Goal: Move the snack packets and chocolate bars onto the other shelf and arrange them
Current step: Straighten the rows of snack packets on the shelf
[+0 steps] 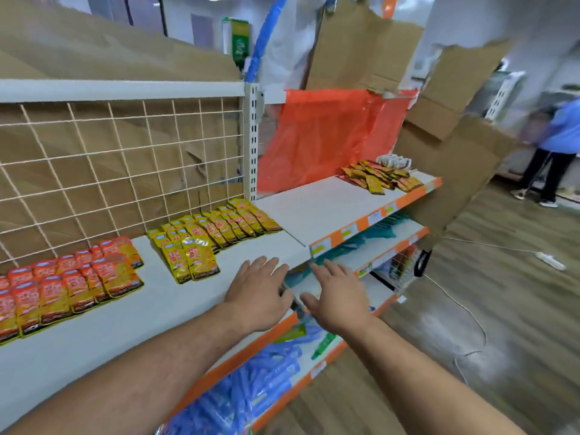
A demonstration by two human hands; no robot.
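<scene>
Bright even indoor light, soft shadows; wide-angle warp, motion blur twd edges.

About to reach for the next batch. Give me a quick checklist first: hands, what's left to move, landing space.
1. Hands free: left hand and right hand are both flat and hold nothing. Ok.
2. Stock all moved: a loose pile of packets lies at the far end of the right shelf. Not ok.
3. Route to the pile: bare board runs from the hands to it. Ok.
4. Landing space: the left shelf shows bare surface in front of the yellow packets. Ok.
5. Placed rows tidy: yellow packets and orange packets lie in overlapping rows. Ok.
6. White boxes behind the pile are chocolate bars: cannot tell.
</scene>
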